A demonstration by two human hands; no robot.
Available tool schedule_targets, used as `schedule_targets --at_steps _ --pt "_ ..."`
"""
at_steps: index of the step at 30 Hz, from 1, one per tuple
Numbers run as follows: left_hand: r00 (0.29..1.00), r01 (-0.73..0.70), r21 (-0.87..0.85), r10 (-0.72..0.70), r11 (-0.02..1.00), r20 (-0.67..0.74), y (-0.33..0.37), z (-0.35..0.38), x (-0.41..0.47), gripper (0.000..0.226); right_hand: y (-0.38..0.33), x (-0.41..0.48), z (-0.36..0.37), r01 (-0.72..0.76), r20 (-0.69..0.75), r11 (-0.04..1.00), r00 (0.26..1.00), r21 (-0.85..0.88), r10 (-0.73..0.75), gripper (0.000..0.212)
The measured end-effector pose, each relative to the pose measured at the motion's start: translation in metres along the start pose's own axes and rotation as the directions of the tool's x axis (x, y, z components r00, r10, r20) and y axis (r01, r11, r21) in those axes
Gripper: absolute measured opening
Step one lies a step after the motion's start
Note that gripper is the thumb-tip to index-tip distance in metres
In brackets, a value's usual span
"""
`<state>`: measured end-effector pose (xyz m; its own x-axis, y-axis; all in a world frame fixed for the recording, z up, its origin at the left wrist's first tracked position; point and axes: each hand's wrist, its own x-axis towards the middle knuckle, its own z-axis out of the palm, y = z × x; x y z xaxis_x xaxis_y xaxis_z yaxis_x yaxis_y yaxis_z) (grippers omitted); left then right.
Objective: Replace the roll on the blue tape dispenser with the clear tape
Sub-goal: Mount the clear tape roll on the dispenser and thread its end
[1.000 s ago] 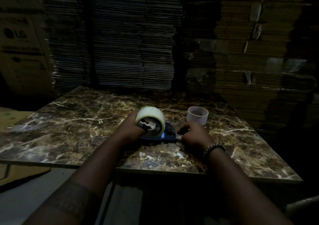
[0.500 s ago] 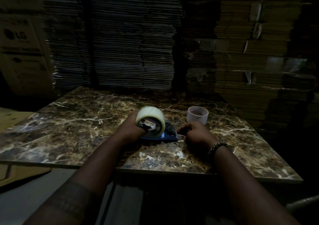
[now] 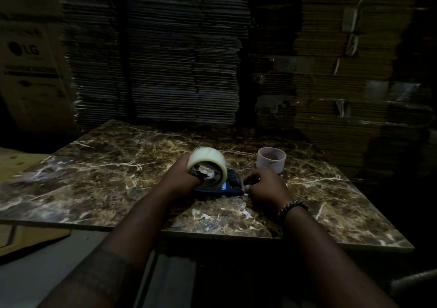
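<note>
A clear tape roll point(image 3: 208, 160) sits on the hub of the blue tape dispenser point(image 3: 230, 187), which lies on the marble table point(image 3: 106, 173). My left hand point(image 3: 179, 177) grips the roll from its left side. Just right of the dispenser, my right hand point(image 3: 264, 187) is closed at the dispenser's front end, fingers pinched together; what they pinch is too dark to tell. A nearly used-up roll, a pale cardboard core point(image 3: 271, 160), stands on the table behind my right hand.
Tall stacks of flattened cardboard point(image 3: 165, 59) rise right behind the table. A printed carton point(image 3: 30, 71) stands at the left. The table's front edge point(image 3: 224, 233) lies close below my forearms, and flat cardboard point(image 3: 28, 239) lies lower left.
Almost nothing has moved. My right hand has shifted slightly at the dispenser's front end; my left hand keeps its grip on the clear roll.
</note>
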<state>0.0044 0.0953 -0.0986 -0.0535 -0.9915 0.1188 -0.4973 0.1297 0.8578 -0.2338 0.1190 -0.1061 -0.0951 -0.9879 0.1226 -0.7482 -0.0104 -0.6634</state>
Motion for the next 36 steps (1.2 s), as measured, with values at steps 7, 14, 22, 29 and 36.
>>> schedule_targets --at_steps 7,14,22,29,36 --pt "1.000 0.004 0.019 -0.004 1.000 -0.003 0.000 -0.001 -0.002 0.065 -0.008 -0.003 0.002 -0.006 -0.018 0.994 1.000 -0.113 0.004 0.014" --pt "1.000 -0.002 0.024 0.003 1.000 -0.010 0.000 -0.001 -0.001 0.066 -0.007 -0.004 0.003 0.058 0.010 0.978 0.998 -0.199 -0.057 0.003" --pt "1.000 -0.005 0.000 0.005 1.000 -0.025 -0.005 0.000 0.002 0.064 -0.005 -0.010 -0.003 0.045 0.041 0.997 0.998 -0.059 -0.043 0.012" --pt "1.000 -0.014 -0.030 0.014 0.999 -0.018 -0.013 0.000 0.007 0.053 -0.008 -0.013 -0.005 -0.020 0.001 0.983 1.000 0.181 0.020 0.023" --pt "0.999 -0.053 -0.031 0.053 0.998 0.000 -0.017 -0.003 0.012 0.050 -0.004 -0.011 -0.003 0.047 -0.065 0.986 0.997 0.162 -0.036 0.027"
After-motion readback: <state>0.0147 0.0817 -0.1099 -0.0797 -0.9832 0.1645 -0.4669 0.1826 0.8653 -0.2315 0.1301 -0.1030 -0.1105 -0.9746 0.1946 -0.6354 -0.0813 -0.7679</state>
